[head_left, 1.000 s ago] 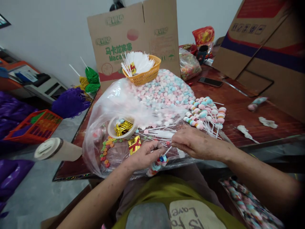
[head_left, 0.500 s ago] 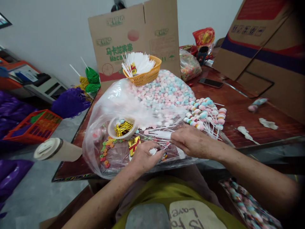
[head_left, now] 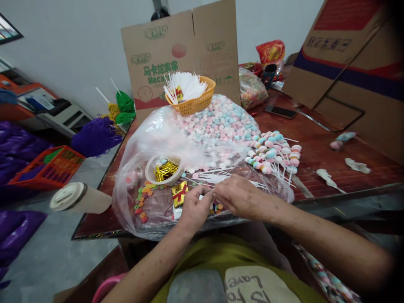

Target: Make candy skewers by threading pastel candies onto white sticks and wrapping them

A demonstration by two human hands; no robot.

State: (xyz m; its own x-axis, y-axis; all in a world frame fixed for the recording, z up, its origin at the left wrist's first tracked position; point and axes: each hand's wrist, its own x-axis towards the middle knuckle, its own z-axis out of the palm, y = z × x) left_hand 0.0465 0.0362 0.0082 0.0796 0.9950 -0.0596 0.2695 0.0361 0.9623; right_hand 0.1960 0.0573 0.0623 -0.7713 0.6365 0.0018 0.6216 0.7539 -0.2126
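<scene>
My left hand is closed in a pinch, with a small white candy showing between thumb and fingers. Against its fingertips, my right hand is closed too; whatever it pinches is hidden. Loose white sticks lie just beyond both hands on clear plastic. Beside my left hand is a gold packet with a red ribbon print. A white bowl with gold twist ties stands farther left. Behind them, pastel candies fill a big clear bag. Finished candy skewers are piled at the right.
A yellow basket of white sticks sits on the candy bag before a cardboard box. A lidded cup leans over the left table edge. Ring-shaped candies form a curve. A phone lies at right.
My right hand has left the white sticks and moved toward me, meeting my left fingertips. The stick that showed between the hands is now hidden. The view has shifted slightly.
</scene>
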